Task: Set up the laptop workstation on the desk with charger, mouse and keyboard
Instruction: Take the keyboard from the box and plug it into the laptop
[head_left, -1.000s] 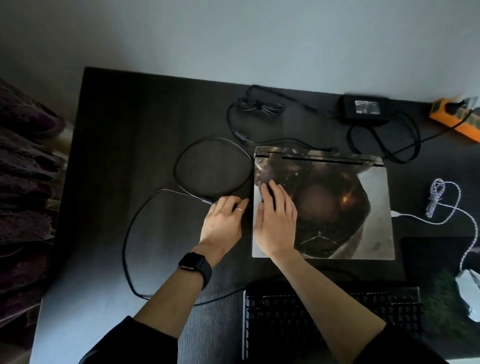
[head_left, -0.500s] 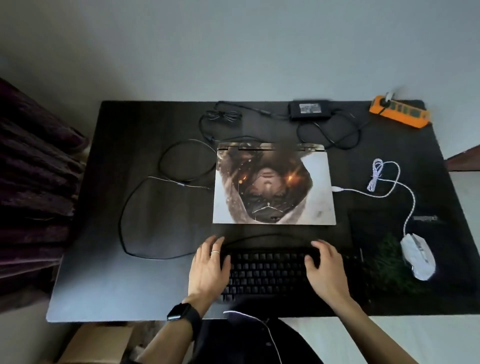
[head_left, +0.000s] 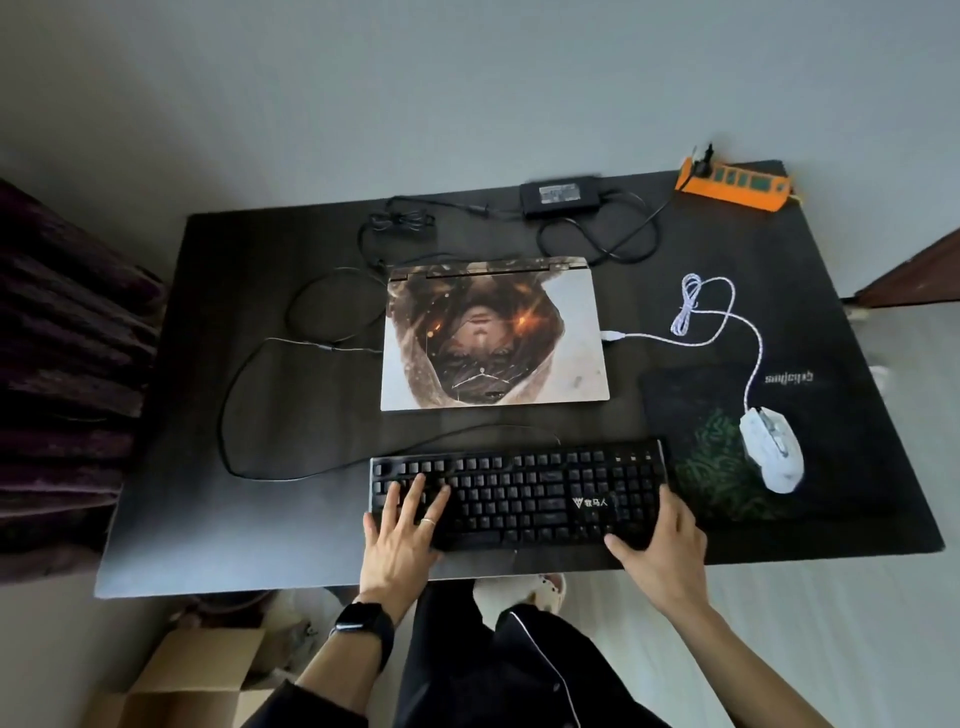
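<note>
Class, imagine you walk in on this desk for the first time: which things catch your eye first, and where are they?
The closed laptop with its painted lid sits mid-desk. The orange power strip glows at the far right corner, and the white mouse lies on the mat at right. Nearest, the left hand and right hand rest on the black keyboard's ends.

Dark counter (head_left: 291, 519), set against a pale wall. Closed laptop (head_left: 493, 338) lies at centre, lid printed with a picture. Black keyboard (head_left: 519, 493) near edge, in front of the laptop. Mouse pad (head_left: 691, 415) to the right, white mouse (head_left: 772, 449) on it, its white cable (head_left: 727, 317) running to the laptop's right side. Charger brick (head_left: 560, 195) at far edge; orange power strip (head_left: 735, 184) at far right corner. Black cable (head_left: 244, 395) loops across the left part of the counter.
</note>
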